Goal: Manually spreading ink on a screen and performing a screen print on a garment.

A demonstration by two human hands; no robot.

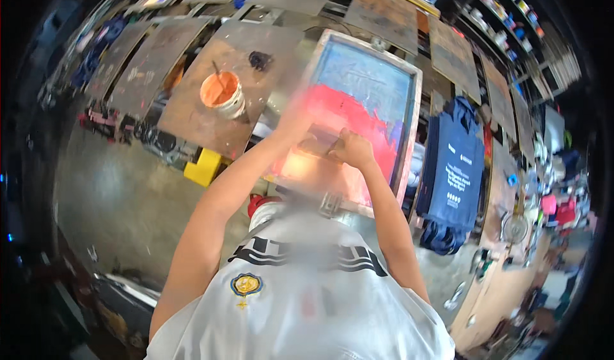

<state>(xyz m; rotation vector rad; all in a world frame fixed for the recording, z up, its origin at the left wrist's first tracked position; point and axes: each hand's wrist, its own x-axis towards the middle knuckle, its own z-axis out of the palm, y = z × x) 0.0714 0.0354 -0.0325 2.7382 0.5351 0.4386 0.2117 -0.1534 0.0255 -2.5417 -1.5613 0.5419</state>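
Yellow block point(202, 167), grey concrete floor point(121, 187).

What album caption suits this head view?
Left hand and right hand over a red-smeared framed screen, bucket of orange paint at left.

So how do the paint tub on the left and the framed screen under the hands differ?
The tub is round; the framed screen is rectangular and lies flat. The tub holds orange paint; the screen shows pinkish-red beside blue. The screen lies beneath the left hand and right hand; the tub stands apart from both, a stick in it. Both carry bright colour.
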